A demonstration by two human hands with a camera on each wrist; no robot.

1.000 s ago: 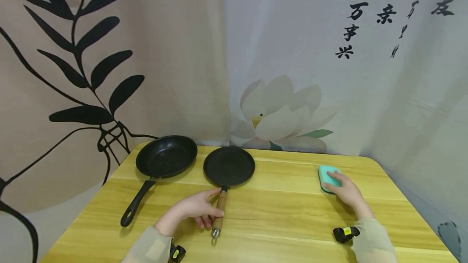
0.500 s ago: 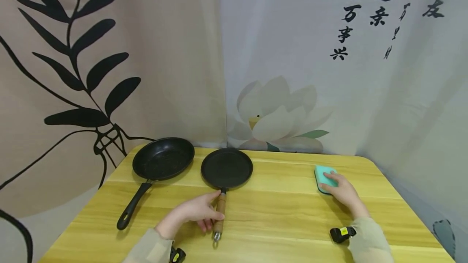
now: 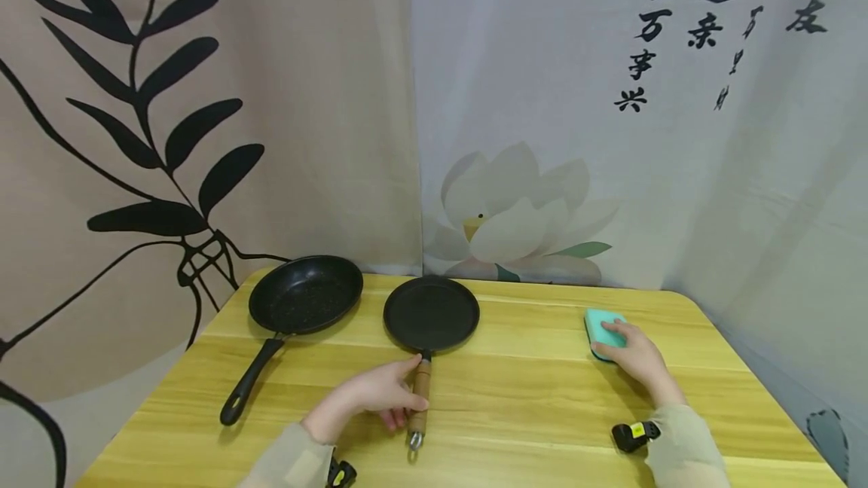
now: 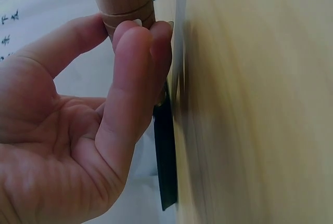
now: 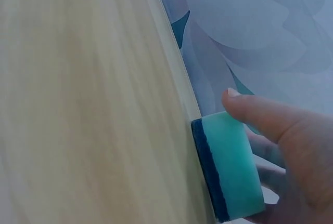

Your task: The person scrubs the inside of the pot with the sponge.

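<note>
Head view: a person sits or stands at a pale wooden table (image 3: 515, 413), seen from above. At left, a deep black frying pan (image 3: 305, 296) rests with its black handle (image 3: 249, 384) angled toward the near left. Beside it, well left of the table's middle of the far edge and not touching the first, is a flat round black pan (image 3: 431, 313), its wooden handle (image 3: 422, 381) pointing toward the person. The left hand (image 3: 386, 388) pinches that handle between thumb and fingers. Far to the right, the right hand (image 3: 636, 355) grips a turquoise sponge (image 3: 597, 322) on the tabletop, thumb at its left side. Both arms have light sleeves (image 3: 685, 444). Behind hangs a cloth backdrop (image 3: 339, 111) printed with dark leaves, a pale lotus and black Chinese characters.

Left wrist view: the tabletop appears as an upright surface on the right. Digits of the left hand close on the wooden handle from two sides, near grooves by its end; the pan shows as a thin dark strip beyond. Whether the handle touches the table cannot be told.

Right wrist view: the sponge has a dark blue layer facing the tabletop and turquoise foam above. The right thumb bends over one edge, the fingers partly hidden behind the foam.
</note>
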